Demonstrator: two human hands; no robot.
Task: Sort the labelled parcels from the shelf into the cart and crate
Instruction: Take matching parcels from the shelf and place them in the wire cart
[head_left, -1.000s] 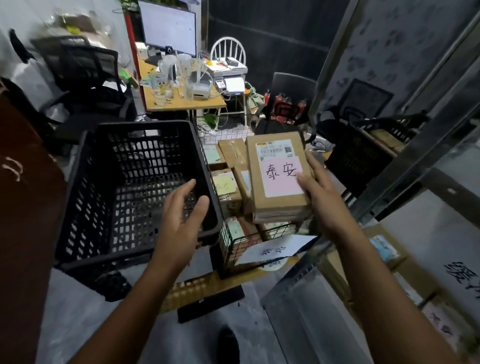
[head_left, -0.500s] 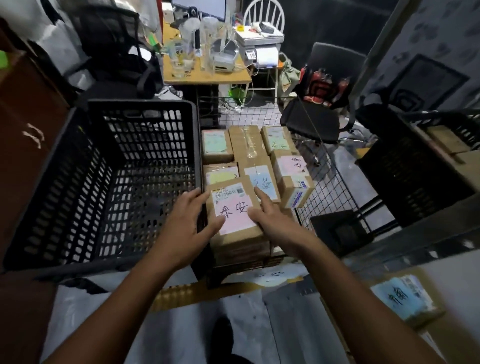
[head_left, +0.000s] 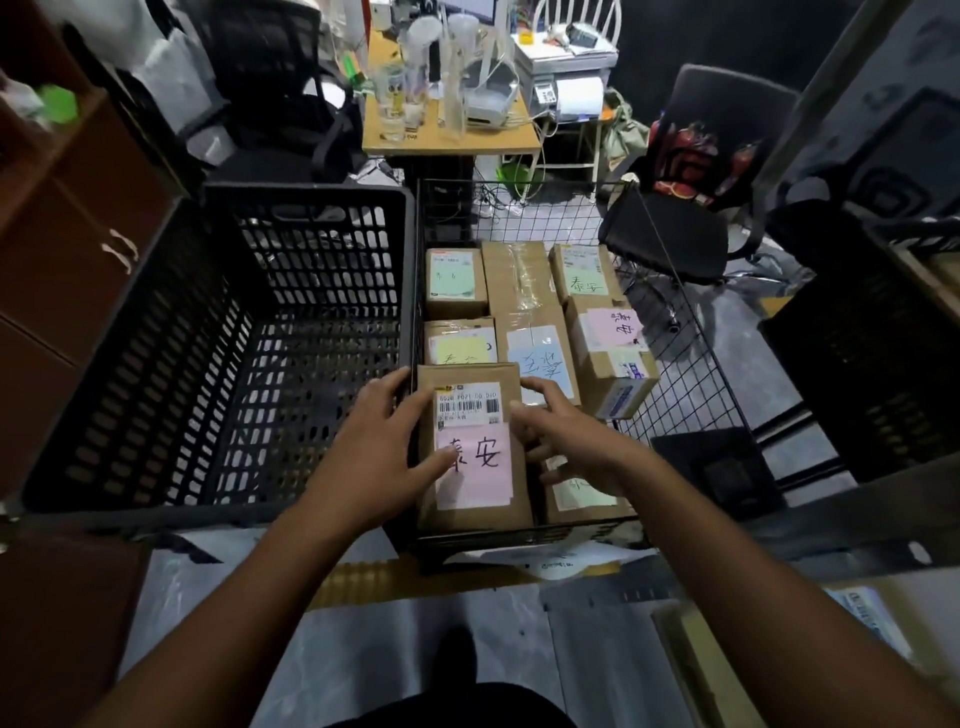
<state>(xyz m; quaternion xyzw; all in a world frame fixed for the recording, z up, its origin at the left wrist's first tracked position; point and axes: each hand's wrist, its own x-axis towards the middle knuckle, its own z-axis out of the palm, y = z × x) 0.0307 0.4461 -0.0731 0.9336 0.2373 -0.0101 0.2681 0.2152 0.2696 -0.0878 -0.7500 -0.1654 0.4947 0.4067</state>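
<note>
A brown parcel with a pink handwritten label (head_left: 480, 478) lies at the front left of the wire cart (head_left: 693, 338), on top of other parcels. My left hand (head_left: 371, 452) grips its left edge, thumb across the pink label. My right hand (head_left: 571, 447) touches its right edge with spread fingers. Several more labelled parcels fill the cart, among them a green-label one (head_left: 454, 280), a blue-label one (head_left: 540, 364) and a pink-label box (head_left: 613, 338). The black plastic crate (head_left: 218, 364) stands directly left of the cart, with nothing visible inside it.
A metal shelf beam (head_left: 831, 519) crosses at the right, with a labelled parcel (head_left: 862, 608) below it. Another black crate (head_left: 883, 364) sits at the far right. A black chair (head_left: 675, 234) and a cluttered desk (head_left: 447, 140) stand behind the cart. A brown cabinet (head_left: 67, 249) is at the left.
The pink-label parcel came from my right hand above the cart down into the cart's front left corner. Both hands followed it and now rest at its edges.
</note>
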